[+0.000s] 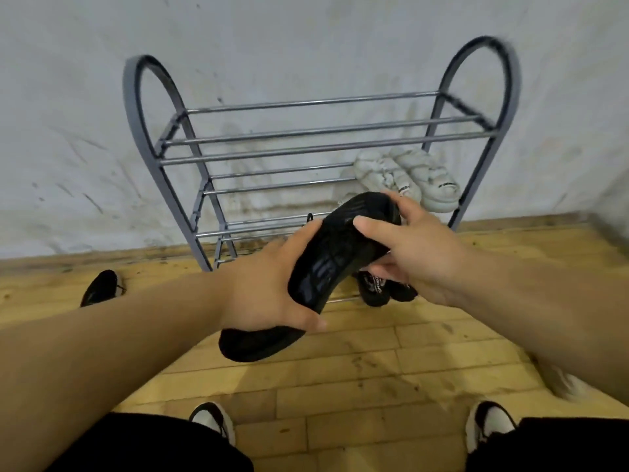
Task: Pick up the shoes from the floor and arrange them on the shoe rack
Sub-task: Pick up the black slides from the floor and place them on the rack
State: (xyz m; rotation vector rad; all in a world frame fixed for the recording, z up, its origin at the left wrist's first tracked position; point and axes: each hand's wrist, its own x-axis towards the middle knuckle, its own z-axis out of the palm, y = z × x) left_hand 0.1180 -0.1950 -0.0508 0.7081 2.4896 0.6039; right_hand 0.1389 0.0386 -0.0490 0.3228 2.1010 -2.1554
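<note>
I hold a black shoe (335, 253), sole up, in front of the grey metal shoe rack (316, 131). My left hand (272, 287) grips its heel end; a second black shoe (258, 342) shows under that hand, also held there. My right hand (405, 253) grips the toe end of the upturned shoe. A pair of white shoes (405, 178) rests on the rack's middle shelf at the right. A pair of black shoes (377, 287) sits on the lowest shelf, partly hidden by my hands. Another black shoe (102, 287) lies on the floor left of the rack.
The rack stands against a scuffed white wall (306, 46) on a wooden floor (374, 369). My own feet in black-and-white sneakers (212, 420) appear at the bottom. A blurred white shoe (565, 386) lies on the floor at the right.
</note>
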